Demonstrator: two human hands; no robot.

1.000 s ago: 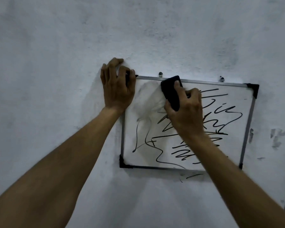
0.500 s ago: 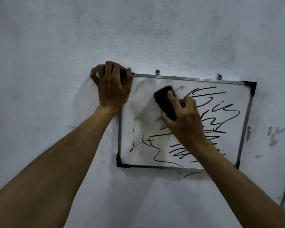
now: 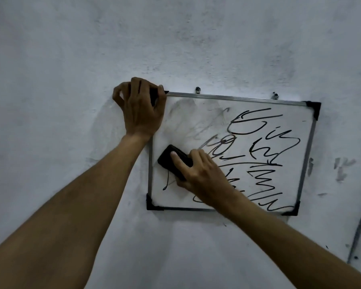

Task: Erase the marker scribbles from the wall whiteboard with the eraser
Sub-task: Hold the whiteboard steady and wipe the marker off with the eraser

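On whiteboard (image 3: pixel 296 124) lower-left: R hand (image 3: pixel 204 176) grips eraser (image 3: pixel 167 161).

Wall (image 3: pixel 175 49): matt, rough painted plaster, smudged grey in places. Board (image 3: pixel 175 200): smooth white face with a slight sheen, dulled by a grey smear at upper left. Frame (image 3: pixel 227 98): silvery metal rail, ribbed, satin finish. Corner caps (image 3: pixel 314 108): black plastic, matt. Eraser (image 3: pixel 165 161): black, matt; material unclear. Screws (image 3: pixel 197 89): dull metal.

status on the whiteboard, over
Left hand grips top-left corner of metal-framed whiteboard. Right hand holds black eraser lower left. Black scribbles fill right half. Nothing blocking.
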